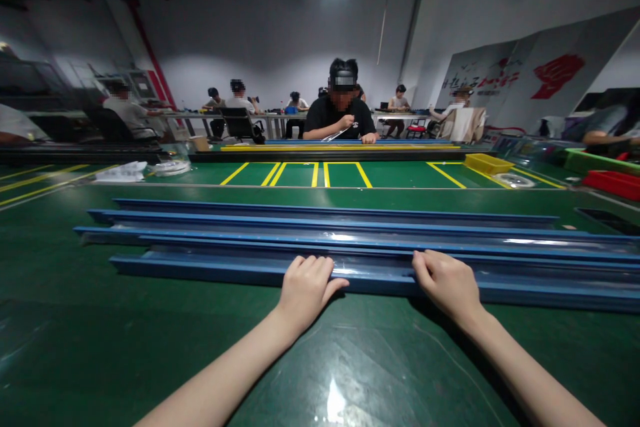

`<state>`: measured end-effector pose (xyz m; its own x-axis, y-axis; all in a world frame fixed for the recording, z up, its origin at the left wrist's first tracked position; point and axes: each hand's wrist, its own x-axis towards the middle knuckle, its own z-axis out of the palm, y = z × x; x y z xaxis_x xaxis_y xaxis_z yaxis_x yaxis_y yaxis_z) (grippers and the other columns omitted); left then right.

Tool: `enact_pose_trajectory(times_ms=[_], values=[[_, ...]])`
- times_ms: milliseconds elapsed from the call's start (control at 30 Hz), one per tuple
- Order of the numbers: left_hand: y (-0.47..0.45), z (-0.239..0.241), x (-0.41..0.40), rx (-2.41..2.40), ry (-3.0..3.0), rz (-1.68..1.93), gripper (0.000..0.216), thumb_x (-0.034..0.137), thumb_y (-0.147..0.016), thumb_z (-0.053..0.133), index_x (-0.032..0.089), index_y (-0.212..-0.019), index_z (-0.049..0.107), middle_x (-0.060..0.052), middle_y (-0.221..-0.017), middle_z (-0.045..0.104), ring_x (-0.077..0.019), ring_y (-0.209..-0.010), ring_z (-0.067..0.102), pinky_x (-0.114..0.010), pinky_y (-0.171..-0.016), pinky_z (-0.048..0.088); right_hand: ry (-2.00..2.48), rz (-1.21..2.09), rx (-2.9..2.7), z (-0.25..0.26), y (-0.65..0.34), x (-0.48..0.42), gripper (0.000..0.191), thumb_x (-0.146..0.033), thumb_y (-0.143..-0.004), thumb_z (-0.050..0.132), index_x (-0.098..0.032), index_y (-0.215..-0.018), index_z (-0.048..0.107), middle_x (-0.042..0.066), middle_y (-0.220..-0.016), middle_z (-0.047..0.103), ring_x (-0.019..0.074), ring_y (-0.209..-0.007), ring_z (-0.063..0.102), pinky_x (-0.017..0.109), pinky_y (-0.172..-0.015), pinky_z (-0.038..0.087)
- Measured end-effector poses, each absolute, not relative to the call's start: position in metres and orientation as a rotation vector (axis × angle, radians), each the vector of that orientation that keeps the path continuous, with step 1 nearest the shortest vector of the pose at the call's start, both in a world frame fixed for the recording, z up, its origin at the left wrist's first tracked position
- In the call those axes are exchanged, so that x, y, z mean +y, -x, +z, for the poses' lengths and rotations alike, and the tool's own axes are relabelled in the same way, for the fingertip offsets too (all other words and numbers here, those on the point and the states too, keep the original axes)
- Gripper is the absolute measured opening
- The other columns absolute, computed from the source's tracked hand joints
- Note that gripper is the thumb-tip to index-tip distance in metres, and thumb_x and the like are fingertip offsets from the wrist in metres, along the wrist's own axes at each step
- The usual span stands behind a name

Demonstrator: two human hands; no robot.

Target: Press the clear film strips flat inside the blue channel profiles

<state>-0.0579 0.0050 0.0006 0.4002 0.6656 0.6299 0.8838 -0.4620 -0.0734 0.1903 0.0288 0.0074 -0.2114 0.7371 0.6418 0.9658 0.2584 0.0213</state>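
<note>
Long blue U-shaped channels lie side by side across the green table. My left hand (309,285) is closed over the front wall of the nearest blue channel (210,273), its fingers bent inside and the thumb stretched along the outer face. To the right, my right hand (447,282) grips the same front wall, with fingers curled and thumb bent; its fingertips are partly hidden. Behind this piece, another blue channel (270,222) rests lengthwise, and a thin blue edge (340,209) runs along its far side. A shiny clear film or surface shows inside the channels.
Yellow tape lines (317,175) mark the green table (150,353). Beyond them are a yellow tray (487,164), a red bin (613,184) and a plastic bag (121,172). A dark flat object (607,220) lies at right. Opposite me, a person (343,113) in black handles a thin strip.
</note>
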Motion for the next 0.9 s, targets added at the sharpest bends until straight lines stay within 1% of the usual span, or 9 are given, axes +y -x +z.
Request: enact_pose_trajectory(times_ms=[300, 900], values=[[0.0577, 0.0021, 0.0047, -1.339, 2.286, -0.753, 0.034, 0.046, -0.080, 0.041, 0.017, -0.065, 0.048, 0.000, -0.060, 0.053, -0.0136, -0.058, 0.047, -0.027, -0.057, 0.027, 1.538, -0.573, -2.026, 0.0071, -0.1903, 0.0294, 0.044, -0.034, -0.083, 0.030, -0.017, -0.047, 0.048, 0.001, -0.049, 0.051, 0.0095, -0.047, 0.046, 0.022, -0.047, 0.022], [0.0577, 0.0007, 0.0049, -1.324, 2.251, -0.694, 0.033, 0.045, -0.081, 0.040, 0.017, -0.067, 0.048, 0.000, -0.059, 0.053, -0.0146, -0.058, 0.047, -0.028, -0.057, 0.028, 1.535, -0.581, -2.033, 0.0055, -0.1914, 0.0292, 0.044, -0.034, -0.083, 0.030, -0.017, -0.047, 0.047, 0.001, -0.049, 0.051, 0.0094, -0.048, 0.046, 0.022, -0.047, 0.022]])
